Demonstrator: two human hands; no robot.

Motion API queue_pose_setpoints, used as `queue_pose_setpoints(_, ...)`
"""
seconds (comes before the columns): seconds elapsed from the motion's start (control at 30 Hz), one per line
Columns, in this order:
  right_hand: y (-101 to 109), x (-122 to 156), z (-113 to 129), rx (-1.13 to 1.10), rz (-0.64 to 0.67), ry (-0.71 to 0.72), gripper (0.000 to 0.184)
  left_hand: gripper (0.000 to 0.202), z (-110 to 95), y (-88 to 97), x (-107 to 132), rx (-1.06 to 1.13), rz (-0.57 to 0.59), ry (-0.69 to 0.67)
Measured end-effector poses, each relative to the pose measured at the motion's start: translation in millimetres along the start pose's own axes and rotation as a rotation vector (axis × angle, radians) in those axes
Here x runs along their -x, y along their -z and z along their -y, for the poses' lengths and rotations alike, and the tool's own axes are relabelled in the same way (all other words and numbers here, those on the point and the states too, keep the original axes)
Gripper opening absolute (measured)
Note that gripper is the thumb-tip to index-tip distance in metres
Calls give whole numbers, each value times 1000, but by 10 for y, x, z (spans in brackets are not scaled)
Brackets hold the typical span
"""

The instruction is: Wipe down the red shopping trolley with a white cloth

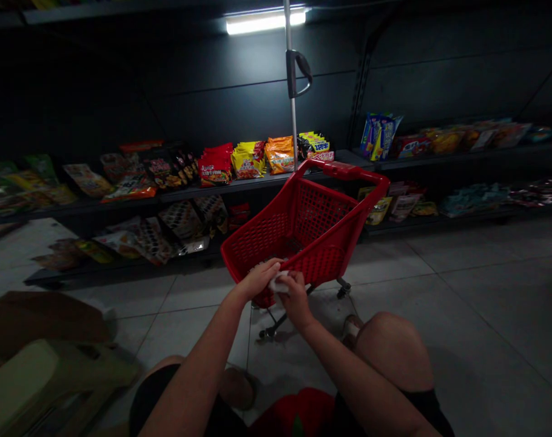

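Observation:
A small red plastic shopping cart (312, 227) on wheels stands on the tiled floor just in front of me. My left hand (258, 278) rests over the cart's near rim, fingers curled on it. My right hand (295, 296) is closed on a white cloth or wipe (278, 282), pressed against the same near corner of the cart. Both hands touch at the rim. My knees show below, at the bottom of the view.
Dark store shelves (239, 185) with several snack packets run across the back. A metal pole with a black handle (295, 79) rises behind the cart. A brown and pale object (39, 358) lies low at the left. Grey tile floor (462, 291) stretches to the right.

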State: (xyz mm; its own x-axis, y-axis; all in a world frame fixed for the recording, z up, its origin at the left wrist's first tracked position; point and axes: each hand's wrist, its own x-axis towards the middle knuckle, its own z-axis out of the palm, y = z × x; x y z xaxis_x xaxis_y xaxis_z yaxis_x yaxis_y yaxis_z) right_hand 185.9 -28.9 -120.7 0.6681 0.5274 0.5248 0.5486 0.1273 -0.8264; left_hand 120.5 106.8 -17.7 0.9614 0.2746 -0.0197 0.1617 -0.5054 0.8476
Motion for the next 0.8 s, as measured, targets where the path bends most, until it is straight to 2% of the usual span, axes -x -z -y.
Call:
queue_pose_setpoints(0.07, -7, 25, 74, 7, 133, 93, 32, 43, 21, 19, 4, 1, -22, 5)
queue_pose_setpoints(0.1, 27, 8, 82, 15, 129, 105, 32, 42, 30, 27, 6, 9, -29, 2)
queue_pose_setpoints(0.2, 113, -42, 86, 37, -61, 38, 33, 40, 45, 32, 1, 68, -25, -1)
queue_pose_setpoints(0.27, 73, -1, 118, 46, -91, 20, 35, 39, 38, 17, -8, 96, -25, 15)
queue_pose_setpoints(0.43, -175, 309, 119, 121, 271, 197, 45, 38, -34, -30, 6, 188, -17, 54)
queue_pose_setpoints(0.5, -179, 390, 12, 139, 276, 182, 45, 40, -65, -34, 28, 218, -3, 61)
queue_pose_setpoints(0.6, -120, 419, -132, 113, 151, 89, 37, 43, -89, -28, 49, 224, 15, 76)
queue_pose_setpoints(0.67, -117, 416, -125, 95, 98, 60, 35, 44, -83, -26, 44, 203, 11, 71)
queue_pose_setpoints(0.8, -189, 408, 44, 97, 276, 144, 45, 42, -36, -40, 16, 125, -30, 28)
